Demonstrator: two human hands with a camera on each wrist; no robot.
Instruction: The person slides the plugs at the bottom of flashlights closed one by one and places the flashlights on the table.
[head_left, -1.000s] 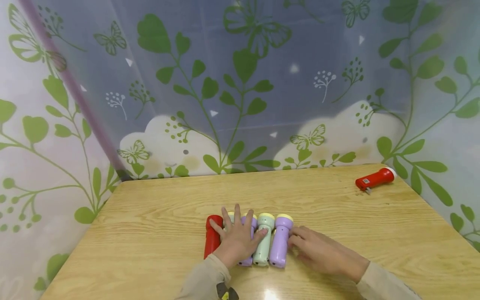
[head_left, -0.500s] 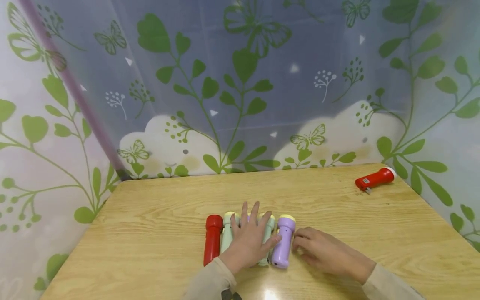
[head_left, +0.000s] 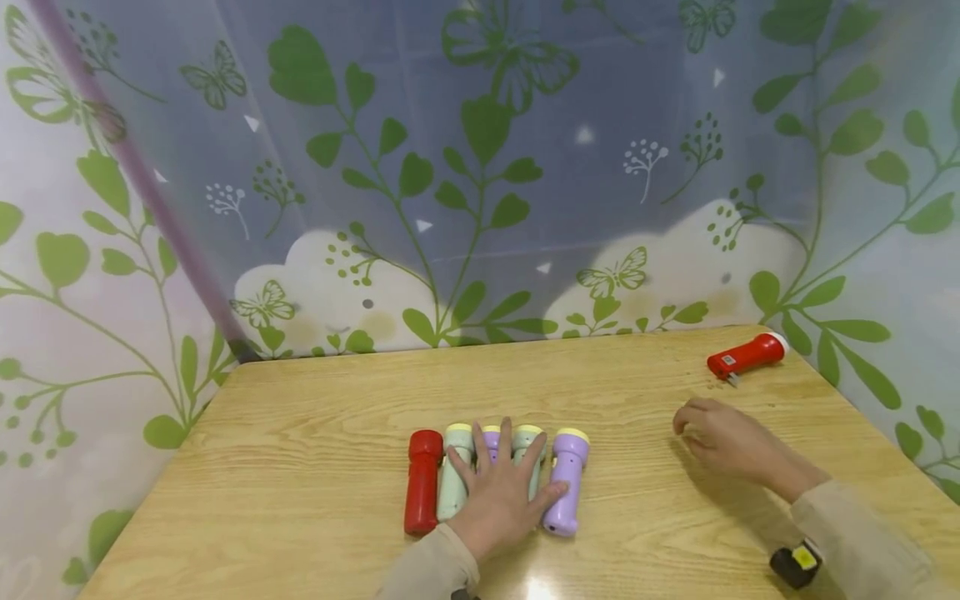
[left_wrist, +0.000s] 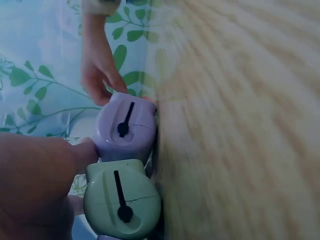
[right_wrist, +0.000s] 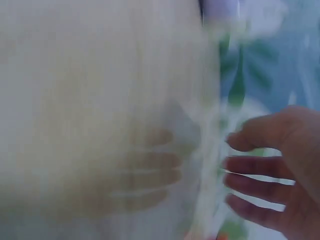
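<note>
Several flashlights lie side by side on the table. A red flashlight (head_left: pixel 423 483) is at the left end, then a green flashlight (head_left: pixel 453 479), a purple flashlight (head_left: pixel 491 435) and another green flashlight (head_left: pixel 528 442) partly under my hand. At the right end lies a second purple flashlight (head_left: pixel 567 483), a small gap from its neighbour. My left hand (head_left: pixel 498 500) rests spread across the middle ones, its thumb on the right purple one. In the left wrist view, the ends of a purple flashlight (left_wrist: pixel 127 125) and a green flashlight (left_wrist: pixel 122 200) show. My right hand (head_left: pixel 738 446), loosely bent, holds nothing above the table's right side.
Another red flashlight (head_left: pixel 747 357) with a white head lies near the back right corner, its plug prongs folded out. A leaf-printed cloth (head_left: pixel 480 208) hangs behind and beside the wooden table (head_left: pixel 315 433).
My right hand has left the side of the right purple flashlight and moved right and away. My left hand has shifted slightly right across the row, uncovering the left green flashlight.
</note>
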